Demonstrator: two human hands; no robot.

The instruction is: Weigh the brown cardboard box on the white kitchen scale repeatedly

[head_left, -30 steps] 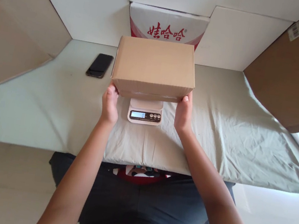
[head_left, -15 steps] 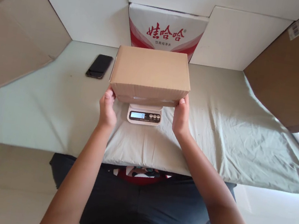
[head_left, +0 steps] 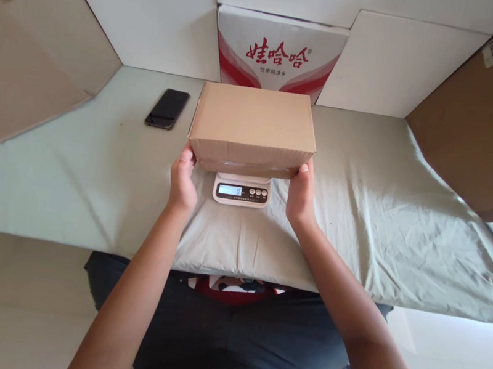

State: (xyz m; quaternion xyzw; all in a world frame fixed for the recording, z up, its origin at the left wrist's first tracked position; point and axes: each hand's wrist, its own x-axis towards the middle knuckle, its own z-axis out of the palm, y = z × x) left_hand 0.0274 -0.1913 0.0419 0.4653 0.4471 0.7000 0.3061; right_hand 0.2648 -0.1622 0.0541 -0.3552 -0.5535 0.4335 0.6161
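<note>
A closed brown cardboard box (head_left: 257,119) is held level between my two hands, over a small white digital scale (head_left: 240,201). My left hand (head_left: 184,179) grips the box's near left corner, its fingers partly hidden beneath. At the near right corner my right hand (head_left: 301,194) holds the box the same way, thumb against the front face. The scale's lit display reads 0, and three round buttons sit beside it. Its weighing plate is mostly covered by the box, so I cannot tell whether the two touch.
A black smartphone (head_left: 167,109) lies left of the box on a pale green cloth (head_left: 87,184). Behind stands a white and red carton (head_left: 280,46) between white boxes. Large brown cartons flank the table at left (head_left: 29,50) and right (head_left: 485,122).
The box has come down slightly toward the scale, with both hands still holding it. The whole view has shifted a little. The display still reads 0.
</note>
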